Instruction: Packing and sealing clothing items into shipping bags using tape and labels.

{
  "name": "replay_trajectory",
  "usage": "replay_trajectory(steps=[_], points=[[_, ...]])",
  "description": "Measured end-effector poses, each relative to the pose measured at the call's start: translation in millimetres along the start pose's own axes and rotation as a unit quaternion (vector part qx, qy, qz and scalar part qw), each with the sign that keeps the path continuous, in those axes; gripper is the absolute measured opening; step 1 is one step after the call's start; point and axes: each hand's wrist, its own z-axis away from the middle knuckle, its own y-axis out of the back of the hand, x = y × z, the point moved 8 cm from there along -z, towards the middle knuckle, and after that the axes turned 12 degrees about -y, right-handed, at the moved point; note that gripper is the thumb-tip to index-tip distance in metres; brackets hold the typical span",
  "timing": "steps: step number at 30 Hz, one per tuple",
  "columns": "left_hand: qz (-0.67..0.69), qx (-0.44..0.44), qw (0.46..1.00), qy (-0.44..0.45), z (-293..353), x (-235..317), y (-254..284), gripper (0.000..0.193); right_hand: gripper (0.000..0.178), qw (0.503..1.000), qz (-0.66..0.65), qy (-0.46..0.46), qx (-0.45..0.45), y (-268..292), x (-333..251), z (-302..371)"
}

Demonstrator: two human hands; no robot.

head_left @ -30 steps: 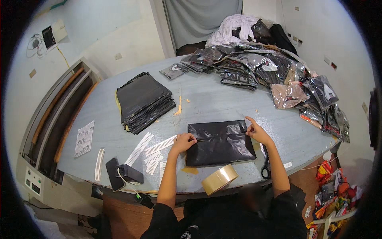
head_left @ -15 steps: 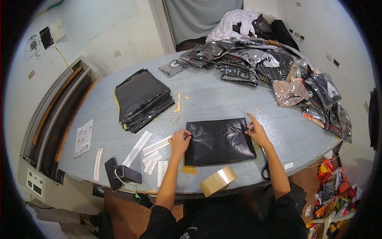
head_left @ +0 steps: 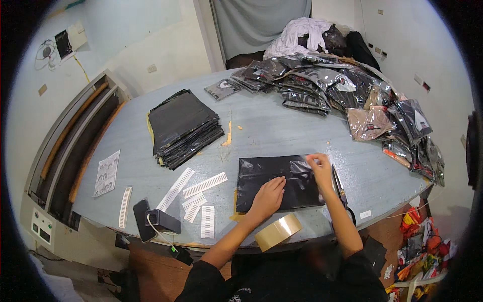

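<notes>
A flat black plastic mailer bag point(head_left: 256, 194) lies in front of me at the near edge of the table. My left hand point(head_left: 269, 195) rests on its middle, fingers stretched out flat and pointing to the upper right. At the bag's far right corner my right hand point(head_left: 320, 168) is closed in a pinch. A pale, see-through bit shows at those fingertips, too small to name. Just right of the bag lie black-handled scissors point(head_left: 347, 204), partly behind my right forearm. A roll of tan packing tape point(head_left: 278, 232) stands at the table's edge, between my forearms.
Left of centre is a stack of black mailer bags point(head_left: 183, 123). Strips of white labels point(head_left: 207, 221), a black box-shaped device point(head_left: 162, 221), a phone point(head_left: 143, 214) and a printed sheet point(head_left: 106, 172) lie nearer. Clear-bagged garments point(head_left: 347, 83) are heaped along the far right.
My left hand has gone from the bag's left edge onto its middle and flattened. My right hand has shifted to the far right corner, its raised index finger now folded into a pinch.
</notes>
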Motion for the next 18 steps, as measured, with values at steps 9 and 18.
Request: replay_trajectory(steps=[9,18], points=[[-0.080,0.048,0.995,0.025,3,-1,13,0.032,0.020,0.990,0.130,-0.004,-0.049,-60,15,11],[-0.063,0.079,0.993,0.066,5,-5,21,0.028,0.016,0.984,0.155,0.033,-0.086,-68,13,10]])
